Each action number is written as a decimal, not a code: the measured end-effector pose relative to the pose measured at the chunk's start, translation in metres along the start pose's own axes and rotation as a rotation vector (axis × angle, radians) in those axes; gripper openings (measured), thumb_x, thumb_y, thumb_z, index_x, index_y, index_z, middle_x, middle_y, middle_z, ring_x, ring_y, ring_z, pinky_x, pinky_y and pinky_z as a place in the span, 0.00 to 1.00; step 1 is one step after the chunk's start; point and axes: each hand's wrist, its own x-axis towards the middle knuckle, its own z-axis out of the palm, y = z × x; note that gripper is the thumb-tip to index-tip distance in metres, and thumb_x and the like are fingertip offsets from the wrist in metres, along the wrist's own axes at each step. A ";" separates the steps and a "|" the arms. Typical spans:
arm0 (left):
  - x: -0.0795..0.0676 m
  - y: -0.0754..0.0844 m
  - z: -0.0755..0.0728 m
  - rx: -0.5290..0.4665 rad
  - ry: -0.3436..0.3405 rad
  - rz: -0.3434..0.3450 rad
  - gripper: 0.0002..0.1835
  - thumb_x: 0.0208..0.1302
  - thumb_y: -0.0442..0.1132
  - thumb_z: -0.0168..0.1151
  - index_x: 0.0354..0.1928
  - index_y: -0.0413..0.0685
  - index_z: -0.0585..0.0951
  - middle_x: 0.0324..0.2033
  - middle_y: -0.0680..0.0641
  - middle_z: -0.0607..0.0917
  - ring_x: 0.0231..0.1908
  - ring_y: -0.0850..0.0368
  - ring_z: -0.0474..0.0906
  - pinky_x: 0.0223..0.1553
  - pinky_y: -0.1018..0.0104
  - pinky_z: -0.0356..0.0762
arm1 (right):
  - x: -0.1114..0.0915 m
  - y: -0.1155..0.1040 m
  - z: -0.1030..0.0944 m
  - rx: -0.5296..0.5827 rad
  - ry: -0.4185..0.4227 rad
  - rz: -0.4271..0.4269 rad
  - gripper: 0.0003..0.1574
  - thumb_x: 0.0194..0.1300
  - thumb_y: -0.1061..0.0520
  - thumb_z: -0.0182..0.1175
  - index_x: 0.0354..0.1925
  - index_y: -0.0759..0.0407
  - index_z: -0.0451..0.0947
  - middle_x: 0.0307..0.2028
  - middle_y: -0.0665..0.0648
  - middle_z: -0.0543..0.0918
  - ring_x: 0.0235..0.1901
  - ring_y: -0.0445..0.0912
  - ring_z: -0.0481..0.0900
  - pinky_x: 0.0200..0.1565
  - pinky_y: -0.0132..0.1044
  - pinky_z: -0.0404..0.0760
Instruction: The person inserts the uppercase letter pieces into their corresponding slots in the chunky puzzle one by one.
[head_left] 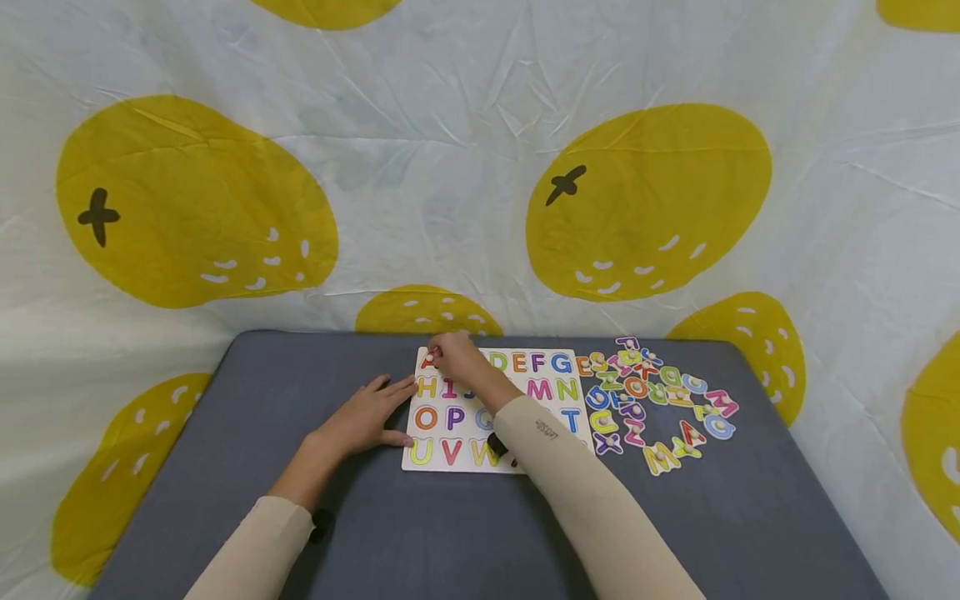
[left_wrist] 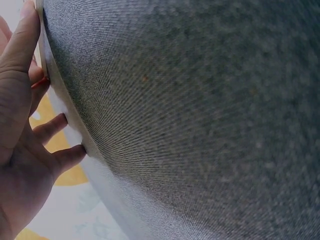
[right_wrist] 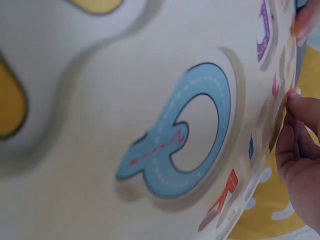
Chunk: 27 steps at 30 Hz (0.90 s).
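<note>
The pale alphabet puzzle board (head_left: 442, 463) lies on the grey table, with coloured letter shapes in rows. My right hand (head_left: 459, 360) is over its upper-left corner. Thumb and fingers pinch a small letter piece (head_left: 429, 361) at the red A spot; the fingers cover most of it. In the right wrist view, my right hand's thumb and fingers (right_wrist: 302, 145) meet close to the board's surface, beyond a blue Q shape (right_wrist: 217, 135). My left hand (head_left: 363, 419) is spread at the board's left edge, fingertips and thumb touching it. The left wrist view shows its spread fingers (left_wrist: 52, 130).
Loose knobbed letter pieces (head_left: 636, 387) lie in a pile right of the board, several overlapping. A yellow W piece (head_left: 662, 458) lies at the pile's front. The grey table (head_left: 247, 417) reaches a white curtain (head_left: 442, 183) with yellow fruit prints behind.
</note>
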 end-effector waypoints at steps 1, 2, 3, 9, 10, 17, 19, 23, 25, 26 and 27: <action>0.000 0.000 0.000 0.001 -0.001 -0.002 0.52 0.57 0.65 0.73 0.79 0.52 0.64 0.79 0.49 0.64 0.75 0.30 0.59 0.67 0.26 0.63 | -0.001 0.001 -0.002 0.001 0.005 -0.006 0.16 0.72 0.61 0.63 0.56 0.58 0.86 0.46 0.56 0.89 0.43 0.48 0.81 0.47 0.36 0.83; 0.001 0.000 0.000 0.004 -0.001 -0.003 0.52 0.57 0.65 0.72 0.79 0.52 0.64 0.79 0.49 0.64 0.75 0.30 0.59 0.68 0.26 0.64 | -0.003 0.003 -0.003 0.010 0.007 -0.010 0.17 0.71 0.62 0.63 0.57 0.59 0.85 0.46 0.56 0.88 0.43 0.48 0.81 0.47 0.37 0.82; 0.001 0.000 0.000 0.004 -0.003 -0.004 0.52 0.57 0.65 0.72 0.80 0.52 0.64 0.79 0.49 0.64 0.76 0.30 0.59 0.68 0.27 0.63 | -0.004 0.004 -0.005 0.020 0.009 -0.013 0.17 0.71 0.63 0.62 0.57 0.60 0.85 0.45 0.56 0.88 0.43 0.48 0.80 0.47 0.37 0.82; 0.003 -0.001 0.000 0.003 -0.001 -0.002 0.53 0.56 0.66 0.72 0.79 0.52 0.64 0.79 0.48 0.64 0.76 0.29 0.58 0.68 0.27 0.63 | -0.020 0.016 -0.019 0.074 0.038 -0.054 0.14 0.73 0.62 0.62 0.54 0.61 0.86 0.44 0.56 0.88 0.43 0.47 0.83 0.50 0.39 0.84; 0.003 -0.001 0.000 0.005 0.001 0.001 0.53 0.56 0.66 0.72 0.79 0.52 0.64 0.79 0.48 0.64 0.75 0.29 0.59 0.68 0.27 0.63 | -0.023 0.018 -0.022 0.086 0.045 -0.053 0.14 0.73 0.61 0.63 0.54 0.61 0.86 0.45 0.56 0.88 0.43 0.47 0.83 0.51 0.39 0.84; 0.003 0.002 -0.001 -0.008 -0.014 -0.001 0.53 0.57 0.66 0.71 0.80 0.51 0.63 0.79 0.48 0.63 0.76 0.29 0.57 0.69 0.26 0.62 | -0.052 0.039 -0.043 0.250 0.075 -0.032 0.16 0.72 0.60 0.64 0.56 0.63 0.85 0.46 0.57 0.88 0.46 0.49 0.83 0.53 0.42 0.84; 0.003 0.002 -0.001 -0.009 -0.021 -0.005 0.54 0.57 0.66 0.71 0.80 0.52 0.63 0.79 0.48 0.63 0.77 0.29 0.56 0.69 0.27 0.61 | -0.062 0.047 -0.050 0.280 0.095 -0.042 0.16 0.72 0.61 0.64 0.56 0.65 0.84 0.46 0.58 0.88 0.46 0.49 0.84 0.53 0.43 0.84; 0.001 0.002 -0.002 -0.003 -0.028 -0.011 0.54 0.57 0.66 0.71 0.81 0.52 0.62 0.80 0.48 0.62 0.77 0.30 0.56 0.70 0.27 0.61 | -0.082 0.067 -0.063 0.303 0.144 -0.032 0.16 0.72 0.61 0.65 0.55 0.65 0.84 0.44 0.58 0.88 0.44 0.50 0.84 0.50 0.44 0.85; 0.000 0.002 -0.003 -0.002 -0.029 -0.012 0.54 0.57 0.66 0.71 0.81 0.52 0.62 0.80 0.48 0.62 0.77 0.30 0.56 0.70 0.27 0.61 | -0.092 0.079 -0.069 0.301 0.168 -0.011 0.16 0.72 0.60 0.65 0.55 0.64 0.85 0.44 0.57 0.88 0.43 0.50 0.84 0.49 0.44 0.85; 0.000 0.002 -0.003 -0.003 -0.029 -0.013 0.54 0.57 0.66 0.71 0.81 0.52 0.62 0.80 0.49 0.62 0.77 0.30 0.56 0.70 0.27 0.61 | -0.097 0.085 -0.071 0.295 0.178 0.000 0.16 0.71 0.59 0.66 0.55 0.63 0.85 0.44 0.57 0.88 0.43 0.50 0.84 0.48 0.44 0.85; 0.000 0.002 -0.003 -0.004 -0.028 -0.013 0.54 0.57 0.65 0.71 0.81 0.52 0.62 0.80 0.48 0.62 0.77 0.30 0.56 0.70 0.27 0.60 | -0.102 0.091 -0.074 0.289 0.188 0.011 0.16 0.71 0.59 0.66 0.55 0.63 0.85 0.44 0.57 0.88 0.43 0.50 0.84 0.48 0.45 0.85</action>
